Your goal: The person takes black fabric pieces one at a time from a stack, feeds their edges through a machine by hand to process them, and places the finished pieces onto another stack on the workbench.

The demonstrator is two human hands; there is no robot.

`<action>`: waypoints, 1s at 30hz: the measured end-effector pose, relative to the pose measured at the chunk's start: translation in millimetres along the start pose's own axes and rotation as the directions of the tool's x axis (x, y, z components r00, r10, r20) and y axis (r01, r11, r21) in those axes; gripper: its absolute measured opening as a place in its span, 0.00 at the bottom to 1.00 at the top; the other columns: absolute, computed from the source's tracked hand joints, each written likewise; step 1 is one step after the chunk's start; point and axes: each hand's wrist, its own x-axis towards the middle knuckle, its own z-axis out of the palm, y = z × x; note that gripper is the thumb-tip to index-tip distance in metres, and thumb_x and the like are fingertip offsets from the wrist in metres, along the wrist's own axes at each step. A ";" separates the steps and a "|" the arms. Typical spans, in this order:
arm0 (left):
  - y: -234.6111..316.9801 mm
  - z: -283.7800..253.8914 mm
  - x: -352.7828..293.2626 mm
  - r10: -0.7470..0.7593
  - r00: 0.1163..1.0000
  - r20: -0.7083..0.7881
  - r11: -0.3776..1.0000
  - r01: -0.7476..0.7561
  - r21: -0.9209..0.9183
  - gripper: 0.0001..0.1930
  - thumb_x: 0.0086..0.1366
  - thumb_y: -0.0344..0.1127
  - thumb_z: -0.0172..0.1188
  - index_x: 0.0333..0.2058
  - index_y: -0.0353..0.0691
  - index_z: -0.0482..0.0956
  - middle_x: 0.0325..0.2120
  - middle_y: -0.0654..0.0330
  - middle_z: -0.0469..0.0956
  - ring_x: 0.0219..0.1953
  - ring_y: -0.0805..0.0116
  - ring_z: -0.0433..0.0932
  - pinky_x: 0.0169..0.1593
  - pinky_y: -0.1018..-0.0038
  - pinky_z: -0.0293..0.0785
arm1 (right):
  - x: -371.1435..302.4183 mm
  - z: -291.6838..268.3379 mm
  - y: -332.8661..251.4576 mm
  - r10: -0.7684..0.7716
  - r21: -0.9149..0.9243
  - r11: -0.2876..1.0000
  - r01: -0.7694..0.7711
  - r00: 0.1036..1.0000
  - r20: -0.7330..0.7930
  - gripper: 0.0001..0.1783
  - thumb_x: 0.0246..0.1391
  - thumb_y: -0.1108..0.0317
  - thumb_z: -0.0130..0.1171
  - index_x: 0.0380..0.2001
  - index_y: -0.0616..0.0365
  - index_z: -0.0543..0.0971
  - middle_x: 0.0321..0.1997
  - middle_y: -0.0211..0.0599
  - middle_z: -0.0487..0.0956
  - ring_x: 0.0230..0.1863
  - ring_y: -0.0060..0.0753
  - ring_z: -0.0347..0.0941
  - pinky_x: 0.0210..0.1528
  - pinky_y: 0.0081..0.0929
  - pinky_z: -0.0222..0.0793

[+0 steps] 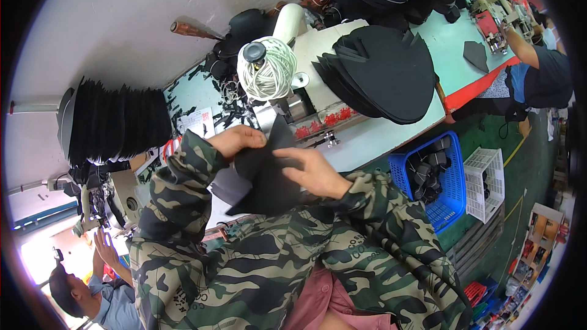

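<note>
My left hand (pixel 239 140) pinches the upper edge of a dark, flat fabric piece (pixel 273 184) with pointed corners, held in front of my chest. A greyer flap (pixel 230 186) shows at its left side. From the right, my right hand (pixel 315 172) lies against the piece, its visible fingers stretched out and apart. Just beyond my hands is a cream sewing machine (pixel 337 38) with a coil of white cord (pixel 267 73) on its head. Black rounded panels (pixel 391 70) lie stacked on its bed.
A tall row of black panels (pixel 119 123) stands at left. Black scraps litter the table (pixel 361 150). On the floor at right are a blue basket (pixel 454 203) holding dark parts and a white crate (pixel 493 190). Other people (pixel 104 299) work at far left and far right.
</note>
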 end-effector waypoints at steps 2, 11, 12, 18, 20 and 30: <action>7.2 -13.0 -0.8 -0.203 0.978 -0.048 0.979 0.204 0.020 0.12 0.67 0.40 0.53 0.35 0.36 0.79 0.14 0.66 0.73 0.08 0.77 0.65 0.11 0.80 0.60 | 6.0 16.7 -0.9 0.052 0.152 0.987 -0.056 0.998 0.030 0.27 0.51 0.75 0.57 0.57 0.65 0.71 0.43 0.46 0.81 0.35 0.27 0.75 0.40 0.26 0.71; 43.8 -22.1 -2.4 -0.274 0.961 0.047 0.962 0.274 0.003 0.13 0.68 0.38 0.50 0.26 0.39 0.74 0.11 0.66 0.67 0.07 0.77 0.60 0.11 0.78 0.51 | 15.7 36.1 -4.5 -0.011 0.185 0.983 0.013 1.000 -0.011 0.30 0.52 0.76 0.55 0.61 0.65 0.66 0.29 0.33 0.74 0.24 0.19 0.64 0.26 0.23 0.64; 43.1 -26.1 -0.3 -0.274 0.960 0.056 0.961 0.276 -0.031 0.12 0.68 0.38 0.51 0.27 0.40 0.74 0.13 0.67 0.69 0.09 0.79 0.63 0.12 0.80 0.53 | 14.9 33.1 -3.5 -0.012 0.187 0.982 0.014 1.000 -0.012 0.30 0.52 0.76 0.55 0.61 0.65 0.66 0.29 0.33 0.74 0.24 0.19 0.64 0.26 0.23 0.64; 51.4 17.5 34.5 -0.257 0.944 -0.207 0.938 0.295 0.180 0.12 0.68 0.40 0.52 0.38 0.38 0.78 0.20 0.68 0.74 0.17 0.79 0.71 0.19 0.79 0.65 | 17.9 -31.2 9.8 0.116 0.041 0.992 -0.118 0.992 0.047 0.22 0.54 0.75 0.58 0.54 0.65 0.74 0.44 0.36 0.81 0.37 0.19 0.75 0.41 0.21 0.73; 8.2 19.4 38.4 0.110 0.979 -0.171 0.960 -0.060 0.274 0.12 0.69 0.38 0.50 0.38 0.36 0.78 0.21 0.68 0.75 0.18 0.80 0.72 0.19 0.80 0.67 | 17.8 -50.6 -8.1 0.040 -0.312 0.949 -0.046 0.999 -0.024 0.17 0.52 0.74 0.58 0.47 0.62 0.79 0.41 0.41 0.83 0.38 0.26 0.79 0.42 0.24 0.73; 18.7 49.5 -0.4 -0.007 1.000 -0.008 0.992 0.008 0.122 0.18 0.75 0.42 0.40 0.46 0.33 0.71 0.30 0.58 0.79 0.22 0.70 0.82 0.17 0.85 0.68 | -31.2 -100.3 -64.1 -0.232 -0.447 0.895 -0.010 0.845 -0.482 0.13 0.51 0.80 0.56 0.41 0.64 0.81 0.36 0.43 0.82 0.33 0.30 0.80 0.38 0.23 0.72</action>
